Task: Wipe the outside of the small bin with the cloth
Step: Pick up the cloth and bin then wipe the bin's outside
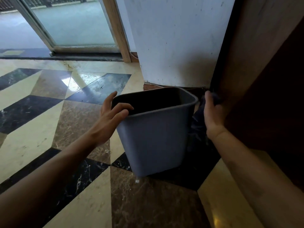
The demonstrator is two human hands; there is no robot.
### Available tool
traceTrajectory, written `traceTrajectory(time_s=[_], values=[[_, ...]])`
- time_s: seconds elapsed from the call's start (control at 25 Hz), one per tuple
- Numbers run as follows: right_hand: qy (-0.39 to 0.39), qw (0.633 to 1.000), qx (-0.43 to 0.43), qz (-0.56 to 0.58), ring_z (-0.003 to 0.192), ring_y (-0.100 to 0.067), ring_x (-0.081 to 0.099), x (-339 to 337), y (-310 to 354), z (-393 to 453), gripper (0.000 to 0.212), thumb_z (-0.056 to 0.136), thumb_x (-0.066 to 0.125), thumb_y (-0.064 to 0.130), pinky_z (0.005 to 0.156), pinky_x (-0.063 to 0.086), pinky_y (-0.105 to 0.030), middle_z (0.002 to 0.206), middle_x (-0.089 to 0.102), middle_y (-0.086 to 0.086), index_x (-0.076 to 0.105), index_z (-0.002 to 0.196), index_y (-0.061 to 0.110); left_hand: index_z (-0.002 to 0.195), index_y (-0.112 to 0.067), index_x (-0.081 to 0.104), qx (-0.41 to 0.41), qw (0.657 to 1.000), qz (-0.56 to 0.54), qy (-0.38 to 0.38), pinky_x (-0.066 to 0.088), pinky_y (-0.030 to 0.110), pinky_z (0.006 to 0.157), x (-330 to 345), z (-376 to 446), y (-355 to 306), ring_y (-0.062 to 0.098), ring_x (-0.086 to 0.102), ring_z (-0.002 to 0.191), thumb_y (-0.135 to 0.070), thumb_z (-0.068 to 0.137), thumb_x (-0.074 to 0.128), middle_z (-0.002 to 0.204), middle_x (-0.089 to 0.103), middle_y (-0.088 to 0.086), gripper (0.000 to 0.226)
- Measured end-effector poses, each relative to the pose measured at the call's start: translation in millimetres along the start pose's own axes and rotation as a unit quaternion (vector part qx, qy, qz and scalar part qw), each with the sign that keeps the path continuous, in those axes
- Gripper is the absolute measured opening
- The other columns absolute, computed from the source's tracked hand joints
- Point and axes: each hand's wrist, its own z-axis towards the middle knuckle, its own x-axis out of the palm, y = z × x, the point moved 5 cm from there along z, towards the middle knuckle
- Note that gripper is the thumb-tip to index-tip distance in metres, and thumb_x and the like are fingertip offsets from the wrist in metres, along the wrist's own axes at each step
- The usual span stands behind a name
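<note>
A: Head cam, quick rundown. Where's the small bin (154,139)?

B: Grey-blue, on the patterned marble floor (41,129), just in front of the white wall (177,38) w/ dark wood panel (263,96) to its right. Looks tilted, top leaning toward the wall, near bottom edge seems off the floor, can't be sure. Inside looks empty & dark.

A: Left hand (109,119)?

B: On the bin's left near corner. Fingers (126,106) curled over the rim, tips inside; thumb on the outer face. Gripping the rim.

A: Right hand (213,116)?

B: Beside the bin's right wall, near the rim, palm facing the bin. Fingers closed round a dark blue cloth (196,124); cloth hangs down btwn hand & bin. Can't tell if cloth touches the bin wall.

A: Anything else?

B: Glass door (70,23) w/ wood frame at far left of the floor. Small white speck (137,181) on the floor just below the bin's base.
</note>
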Motion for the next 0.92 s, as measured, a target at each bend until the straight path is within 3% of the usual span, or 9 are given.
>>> traceTrajectory(time_s=[0.08, 0.16, 0.28, 0.36, 0.44, 0.56, 0.64, 0.76, 0.92], values=[[0.07, 0.997, 0.019, -0.023, 0.098, -0.029, 0.057, 3.3, 13.0, 6.8, 0.056, 0.079, 0.059, 0.062, 0.089, 0.046, -0.039, 0.099, 0.058, -0.005, 0.058, 0.094, 0.009, 0.113, -0.05, 0.05, -0.046, 0.993, -0.105, -0.04, 0.02, 0.034, 0.111, 3.3, -1.8, 1.6, 0.007, 0.007, 0.144, -0.059, 0.086, 0.038, 0.16, -0.003, -0.011, 0.031], [0.105, 0.992, 0.023, -0.061, 0.094, -0.032, 0.061, 4.5, 12.8, 2.7, 0.044, 0.078, 0.068, 0.051, 0.088, 0.05, -0.045, 0.092, 0.061, -0.008, 0.054, 0.08, 0.009, 0.125, -0.049, 0.037, -0.1, 0.968, -0.215, -0.085, 0.03, 0.036, 0.109, 3.1, -2.6, 11.6, 0.015, 0.023, 0.141, -0.047, 0.089, 0.043, 0.159, 0.009, 0.002, 0.037], [0.106, 0.992, 0.013, -0.063, 0.084, -0.033, 0.064, 0.8, 10.2, -3.5, 0.026, 0.08, 0.072, 0.031, 0.078, 0.053, -0.045, 0.079, 0.061, -0.009, 0.054, 0.073, 0.013, 0.15, -0.034, 0.012, -0.159, 0.925, -0.326, -0.117, 0.037, 0.03, 0.101, 7.2, -4.9, 33.1, 0.014, 0.035, 0.134, -0.016, 0.098, 0.043, 0.154, 0.022, 0.002, 0.063], [0.116, 0.991, 0.004, -0.063, 0.075, -0.028, 0.063, 1.0, 9.8, -7.1, 0.022, 0.08, 0.072, 0.027, 0.068, 0.052, -0.038, 0.076, 0.062, -0.007, 0.057, 0.072, 0.014, 0.152, -0.016, 0.016, -0.195, 0.903, -0.357, -0.135, 0.048, 0.017, 0.083, 5.5, -8.4, 43.9, 0.003, 0.056, 0.112, -0.004, 0.098, 0.038, 0.144, 0.041, 0.004, 0.06], [0.114, 0.991, -0.012, -0.068, 0.068, -0.022, 0.06, 0.7, 10.1, -10.1, 0.022, 0.081, 0.072, 0.024, 0.058, 0.048, -0.03, 0.072, 0.06, -0.006, 0.056, 0.07, 0.014, 0.148, -0.005, 0.026, -0.212, 0.907, -0.339, -0.131, 0.05, 0.013, 0.068, 3.3, -9.3, 51.3, -0.001, 0.06, 0.096, 0.008, 0.094, 0.034, 0.134, 0.052, 0.0, 0.057], [0.1, 0.99, -0.041, -0.088, 0.067, -0.02, 0.059, 2.1, 13.2, -5.5, 0.021, 0.081, 0.072, 0.022, 0.056, 0.045, -0.027, 0.076, 0.062, -0.008, 0.057, 0.07, 0.014, 0.141, -0.007, 0.041, -0.214, 0.912, -0.325, -0.131, 0.051, 0.013, 0.058, -2.5, -0.9, 54.3, -0.001, 0.065, 0.084, 0.019, 0.086, 0.034, 0.109, 0.062, -0.014, 0.062], [0.094, 0.99, -0.049, -0.089, 0.075, -0.024, 0.063, 5.0, 16.3, 2.7, 0.018, 0.082, 0.072, 0.022, 0.063, 0.051, -0.032, 0.088, 0.065, -0.013, 0.061, 0.082, 0.007, 0.137, -0.007, 0.044, -0.22, 0.909, -0.326, -0.14, 0.051, 0.015, 0.053, -2.2, 9.8, 51.9, 0.001, 0.067, 0.078, 0.023, 0.081, 0.034, 0.101, 0.063, -0.015, 0.065], [0.075, 0.99, -0.052, -0.111, 0.096, -0.034, 0.063, 7.4, 16.3, 14.7, 0.035, 0.085, 0.069, 0.027, 0.086, 0.053, -0.046, 0.106, 0.064, -0.019, 0.057, 0.101, -0.002, 0.137, -0.006, 0.042, -0.2, 0.916, -0.314, -0.146, 0.055, 0.025, 0.066, 3.9, 30.2, 47.8, 0.019, 0.063, 0.106, 0.026, 0.077, 0.037, 0.123, 0.061, 0.002, 0.069], [0.039, 0.988, -0.074, -0.13, 0.094, -0.035, 0.063, 7.4, 12.7, 24.0, 0.027, 0.084, 0.068, 0.033, 0.085, 0.053, -0.048, 0.094, 0.061, -0.012, 0.05, 0.088, 0.013, 0.131, -0.012, 0.048, -0.157, 0.936, -0.281, -0.145, 0.054, 0.045, 0.092, 9.7, 55.5, 52.9, 0.026, 0.057, 0.117, 0.026, 0.076, 0.042, 0.133, 0.056, 0.011, 0.067]])
